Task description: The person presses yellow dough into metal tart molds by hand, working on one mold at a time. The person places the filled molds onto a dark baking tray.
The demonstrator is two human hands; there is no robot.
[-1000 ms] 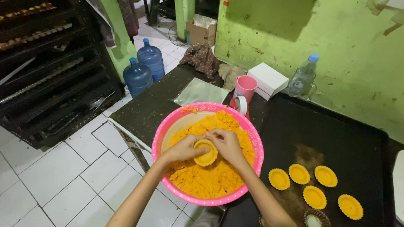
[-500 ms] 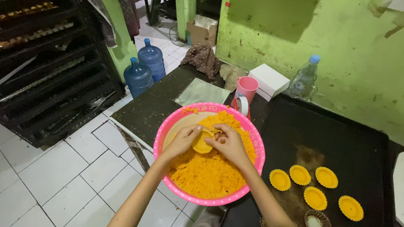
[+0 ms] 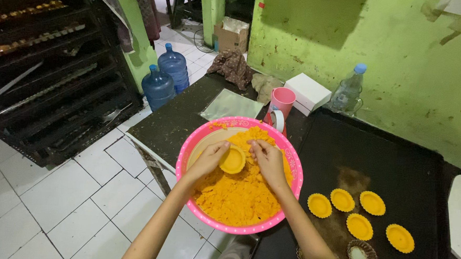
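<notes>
Tart shell (image 3: 232,160) (dough-filled) raised, hands (image 3: 213,157) shifted up

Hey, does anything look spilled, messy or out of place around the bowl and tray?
Only small things: a brownish smear on the black tray above the filled shells, and orange crumbs stuck on the pink bowl rim. Both hands hold one shell over the bowl.

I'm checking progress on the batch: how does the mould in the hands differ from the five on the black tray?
The held mould sits over the pink bowl, pinched between the left hand and right hand; the five tray moulds lie flat and untouched on the black tray. The held one is tilted, those face up. All look round, small and lined with orange dough.
</notes>
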